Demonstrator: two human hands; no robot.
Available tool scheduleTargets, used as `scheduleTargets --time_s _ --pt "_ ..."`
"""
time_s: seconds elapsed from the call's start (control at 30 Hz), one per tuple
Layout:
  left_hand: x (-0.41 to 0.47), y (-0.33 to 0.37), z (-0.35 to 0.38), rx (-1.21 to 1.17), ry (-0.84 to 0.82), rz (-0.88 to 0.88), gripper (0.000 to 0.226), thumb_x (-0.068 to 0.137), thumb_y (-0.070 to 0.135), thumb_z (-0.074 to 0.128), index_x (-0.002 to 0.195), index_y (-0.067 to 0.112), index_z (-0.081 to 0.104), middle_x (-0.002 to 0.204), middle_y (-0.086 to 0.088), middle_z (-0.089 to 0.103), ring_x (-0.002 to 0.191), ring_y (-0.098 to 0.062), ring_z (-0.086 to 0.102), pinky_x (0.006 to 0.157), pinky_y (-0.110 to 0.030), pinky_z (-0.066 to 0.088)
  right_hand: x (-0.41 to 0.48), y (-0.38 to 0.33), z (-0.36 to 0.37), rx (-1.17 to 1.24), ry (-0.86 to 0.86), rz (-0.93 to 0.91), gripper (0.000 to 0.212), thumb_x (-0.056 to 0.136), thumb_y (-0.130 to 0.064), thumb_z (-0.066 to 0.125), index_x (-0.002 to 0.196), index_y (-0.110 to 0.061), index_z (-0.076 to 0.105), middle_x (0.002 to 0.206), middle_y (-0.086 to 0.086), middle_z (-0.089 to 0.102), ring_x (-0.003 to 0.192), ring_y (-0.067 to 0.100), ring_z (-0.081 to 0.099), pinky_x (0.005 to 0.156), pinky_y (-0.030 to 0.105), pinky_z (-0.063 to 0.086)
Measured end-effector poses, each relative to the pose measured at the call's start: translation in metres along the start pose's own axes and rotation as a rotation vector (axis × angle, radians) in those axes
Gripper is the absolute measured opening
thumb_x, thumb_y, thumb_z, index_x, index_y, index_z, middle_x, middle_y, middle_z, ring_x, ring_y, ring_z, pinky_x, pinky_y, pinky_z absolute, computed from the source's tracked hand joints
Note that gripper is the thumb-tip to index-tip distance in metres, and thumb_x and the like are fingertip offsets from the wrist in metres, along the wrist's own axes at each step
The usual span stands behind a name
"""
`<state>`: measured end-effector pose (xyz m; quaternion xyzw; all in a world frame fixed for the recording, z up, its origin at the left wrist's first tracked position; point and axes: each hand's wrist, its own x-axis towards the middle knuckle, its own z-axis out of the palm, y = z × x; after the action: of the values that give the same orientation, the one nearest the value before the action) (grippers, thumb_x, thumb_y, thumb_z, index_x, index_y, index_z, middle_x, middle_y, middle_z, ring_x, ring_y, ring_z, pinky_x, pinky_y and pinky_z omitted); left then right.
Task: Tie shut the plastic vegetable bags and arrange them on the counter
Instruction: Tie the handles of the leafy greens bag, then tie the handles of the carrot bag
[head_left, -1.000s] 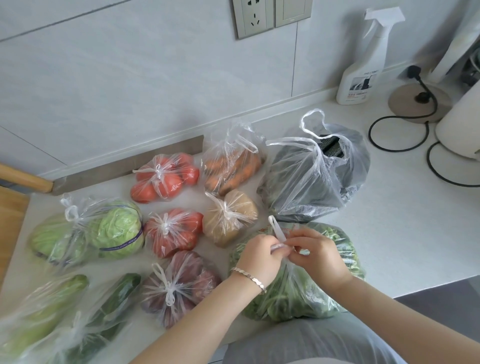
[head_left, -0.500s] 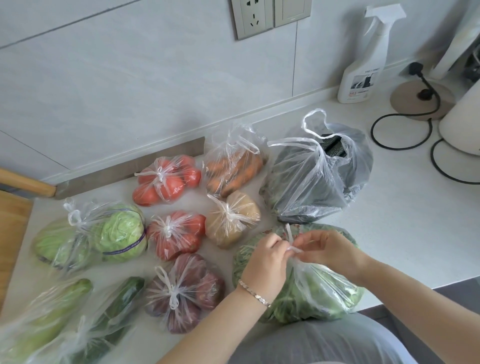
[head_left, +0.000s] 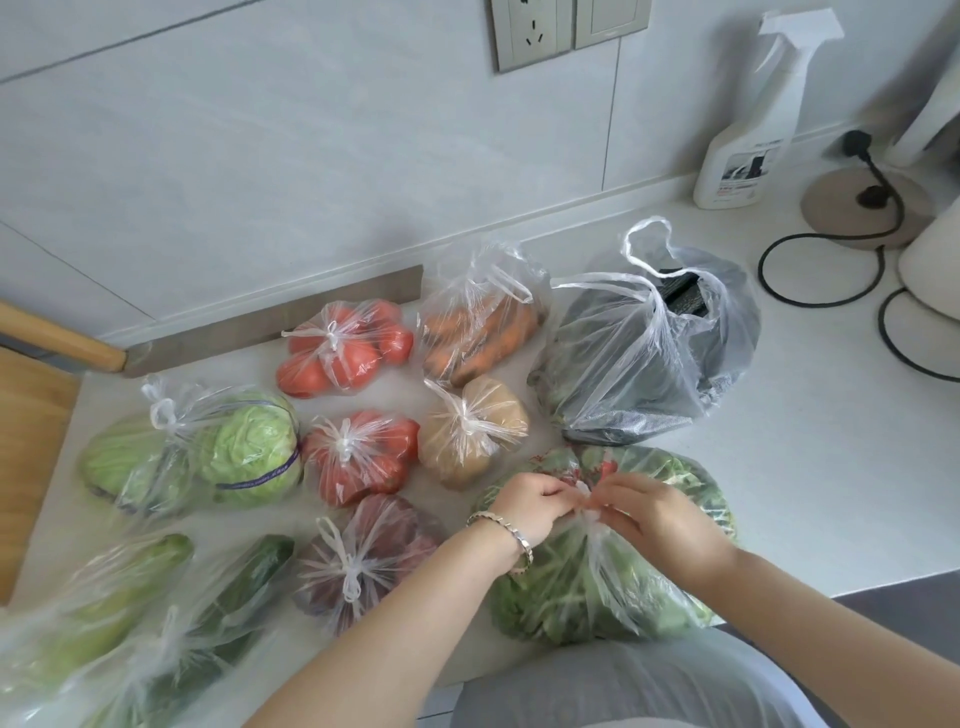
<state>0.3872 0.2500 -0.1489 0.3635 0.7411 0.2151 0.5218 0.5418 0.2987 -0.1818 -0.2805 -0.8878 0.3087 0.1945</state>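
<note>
At lower right, my left hand (head_left: 527, 506) and right hand (head_left: 657, 514) are each pinching the greens bag (head_left: 587, 587) handles in a closed grip.

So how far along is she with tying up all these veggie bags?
Mostly done: the tomato bags, potato bag and cabbage bag are knotted. Left hand and right hand are knotting the leafy greens bag. The large grey bag behind looks open.
</note>
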Motion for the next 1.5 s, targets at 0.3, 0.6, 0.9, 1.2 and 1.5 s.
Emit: scheduleTargets --time_s 0.3,0.6,0.9,1.2,1.5 --pt "0.011 -0.01 0.003 0.347 0.235 0.176 0.025 0.089 0.018 0.053 0.083 0.004 0.073 0.085 -0.004 0.055 0.078 -0.015 0.049 0.068 -0.02 0.033 -0.01 0.008 -0.011 -0.274 -0.066 -0.19 0.049 0.095 -0.041 0.032 0.069 -0.02 0.067 0.105 -0.006 0.047 0.104 0.017 0.043 0.082 0.031 0.043" --pt "0.013 -0.019 -0.008 0.516 0.135 0.177 0.028 0.09 0.023 0.052 0.086 0.003 0.071 0.09 -0.007 0.064 0.088 -0.023 0.056 0.085 -0.027 0.043 -0.007 0.002 -0.019 -0.217 -0.314 -0.022 0.047 0.093 -0.05 0.032 0.08 -0.023 0.069 0.092 -0.009 0.056 0.095 0.008 0.043 0.088 0.03 0.047" --pt "0.054 0.051 -0.11 0.321 0.469 0.33 0.017 0.088 0.016 0.056 0.091 0.008 0.07 0.094 -0.003 0.069 0.088 -0.016 0.061 0.074 -0.015 0.042 0.145 -0.027 -0.061 -0.097 -0.431 0.296 0.026 0.092 -0.027 0.046 0.097 -0.013 0.067 0.098 0.005 0.07 0.088 0.02 0.064 0.084 0.037 0.052" --pt "0.137 0.08 -0.166 0.635 0.517 0.255 0.043 0.087 0.015 0.052 0.129 0.013 0.043 0.136 -0.005 0.046 0.125 -0.028 0.04 0.103 -0.033 0.033 0.271 0.001 -0.049 -0.354 -0.139 0.492 0.056 0.087 -0.033 0.054 0.136 -0.017 0.032 0.133 0.012 0.036 0.124 0.029 0.035 0.102 0.038 0.035" --pt "0.16 0.067 -0.162 0.771 0.373 0.123 0.028 0.09 0.029 0.044 0.104 0.012 0.061 0.108 -0.017 0.06 0.105 -0.031 0.053 0.089 -0.035 0.041 0.285 0.023 -0.041 0.043 -0.025 0.68 0.026 0.096 -0.022 0.035 0.089 -0.006 0.054 0.106 0.021 0.062 0.104 0.036 0.056 0.081 0.033 0.04"
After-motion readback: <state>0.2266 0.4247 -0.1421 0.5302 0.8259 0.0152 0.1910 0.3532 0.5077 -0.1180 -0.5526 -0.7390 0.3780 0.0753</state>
